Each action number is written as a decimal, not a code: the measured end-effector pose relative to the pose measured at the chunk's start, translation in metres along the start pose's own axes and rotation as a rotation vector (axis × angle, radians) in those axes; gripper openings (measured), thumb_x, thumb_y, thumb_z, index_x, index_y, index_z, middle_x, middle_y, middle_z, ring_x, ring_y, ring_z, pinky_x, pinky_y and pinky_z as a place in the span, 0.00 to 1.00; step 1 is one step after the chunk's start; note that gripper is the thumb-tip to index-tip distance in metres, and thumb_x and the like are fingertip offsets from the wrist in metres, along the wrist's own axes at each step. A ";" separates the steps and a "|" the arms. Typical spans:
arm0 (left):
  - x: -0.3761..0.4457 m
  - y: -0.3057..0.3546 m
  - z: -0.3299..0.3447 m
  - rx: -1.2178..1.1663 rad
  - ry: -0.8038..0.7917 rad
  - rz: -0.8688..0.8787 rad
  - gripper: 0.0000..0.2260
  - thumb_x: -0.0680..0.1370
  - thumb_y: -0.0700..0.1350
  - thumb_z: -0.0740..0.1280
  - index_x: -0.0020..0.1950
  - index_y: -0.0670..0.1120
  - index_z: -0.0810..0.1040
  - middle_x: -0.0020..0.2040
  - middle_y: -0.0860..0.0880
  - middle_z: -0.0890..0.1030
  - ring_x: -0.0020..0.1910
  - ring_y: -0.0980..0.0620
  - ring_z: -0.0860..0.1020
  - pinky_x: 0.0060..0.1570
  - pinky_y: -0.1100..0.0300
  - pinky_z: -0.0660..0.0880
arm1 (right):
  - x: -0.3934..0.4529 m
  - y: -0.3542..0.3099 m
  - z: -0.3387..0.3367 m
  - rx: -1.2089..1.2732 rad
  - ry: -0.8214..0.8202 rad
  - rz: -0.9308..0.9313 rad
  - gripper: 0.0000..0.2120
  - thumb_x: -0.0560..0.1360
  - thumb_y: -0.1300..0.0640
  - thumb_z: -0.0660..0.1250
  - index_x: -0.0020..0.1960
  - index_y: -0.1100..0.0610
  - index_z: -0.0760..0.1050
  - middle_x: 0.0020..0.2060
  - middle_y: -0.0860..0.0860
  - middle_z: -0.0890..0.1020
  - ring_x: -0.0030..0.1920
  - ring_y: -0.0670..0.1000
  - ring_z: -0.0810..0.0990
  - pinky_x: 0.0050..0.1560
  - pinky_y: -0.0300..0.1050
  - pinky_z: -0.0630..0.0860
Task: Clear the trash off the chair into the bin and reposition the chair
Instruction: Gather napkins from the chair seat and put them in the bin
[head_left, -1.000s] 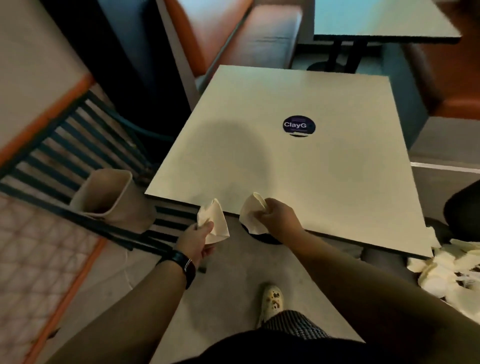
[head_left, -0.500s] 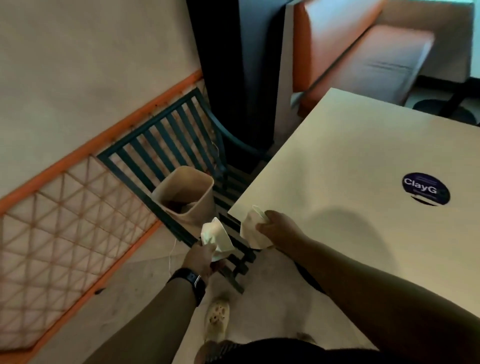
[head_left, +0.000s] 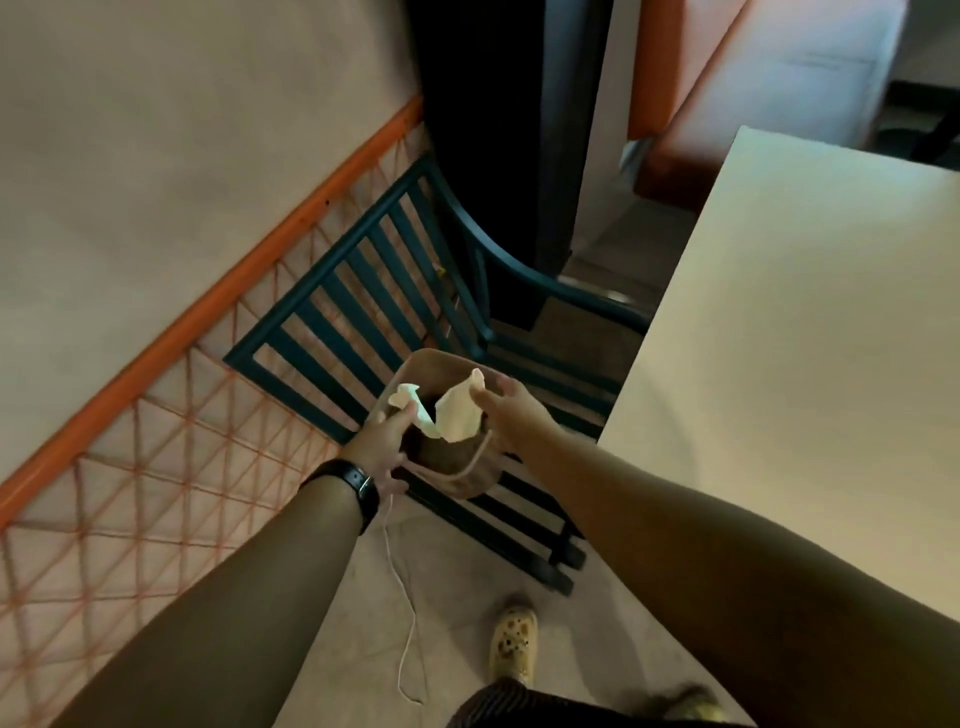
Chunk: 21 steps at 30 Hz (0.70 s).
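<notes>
Head cam: L hand (head_left: 382, 441) pinching small crumpled napkin (head_left: 410, 402), R hand (head_left: 511, 410) pinching bigger napkin (head_left: 460, 415), both hovering right over tan bin (head_left: 457, 467) opening. Bin sitting on dark slatted chair (head_left: 353, 322), btwn wall & table (head_left: 810, 364) edge.

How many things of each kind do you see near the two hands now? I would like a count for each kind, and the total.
Crumpled paper pieces: 2, one at the left hand, one at the right hand
Bins: 1
Chairs: 1
Tables: 1
Total: 5
</notes>
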<state>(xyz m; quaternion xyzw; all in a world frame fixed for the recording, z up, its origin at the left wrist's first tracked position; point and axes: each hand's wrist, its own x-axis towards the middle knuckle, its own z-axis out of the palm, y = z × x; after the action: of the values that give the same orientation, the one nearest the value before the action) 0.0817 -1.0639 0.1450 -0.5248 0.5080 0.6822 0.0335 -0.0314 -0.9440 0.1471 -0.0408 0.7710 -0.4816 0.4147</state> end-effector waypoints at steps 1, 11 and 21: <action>0.005 -0.001 -0.003 0.030 0.013 0.002 0.30 0.78 0.57 0.63 0.77 0.54 0.55 0.76 0.45 0.61 0.72 0.41 0.63 0.68 0.40 0.62 | 0.004 0.002 0.004 -0.046 -0.014 0.026 0.30 0.76 0.41 0.64 0.75 0.48 0.61 0.66 0.51 0.75 0.62 0.54 0.76 0.62 0.53 0.75; 0.021 -0.023 0.013 0.156 -0.122 -0.041 0.19 0.81 0.53 0.59 0.70 0.47 0.68 0.67 0.46 0.74 0.65 0.45 0.73 0.66 0.46 0.67 | -0.011 0.036 -0.027 -0.301 -0.043 0.059 0.10 0.80 0.49 0.62 0.58 0.52 0.76 0.42 0.46 0.78 0.44 0.45 0.77 0.51 0.42 0.75; -0.008 -0.016 0.100 0.364 -0.314 0.119 0.07 0.81 0.45 0.61 0.54 0.48 0.77 0.53 0.46 0.81 0.49 0.49 0.78 0.45 0.57 0.72 | -0.059 0.059 -0.084 -0.176 0.132 0.064 0.05 0.79 0.49 0.63 0.53 0.49 0.74 0.47 0.50 0.80 0.47 0.49 0.79 0.47 0.41 0.79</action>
<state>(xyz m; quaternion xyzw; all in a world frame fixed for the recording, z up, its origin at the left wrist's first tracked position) 0.0262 -0.9795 0.1339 -0.3668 0.6412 0.6534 0.1655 -0.0296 -0.8258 0.1524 -0.0207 0.8369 -0.4000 0.3730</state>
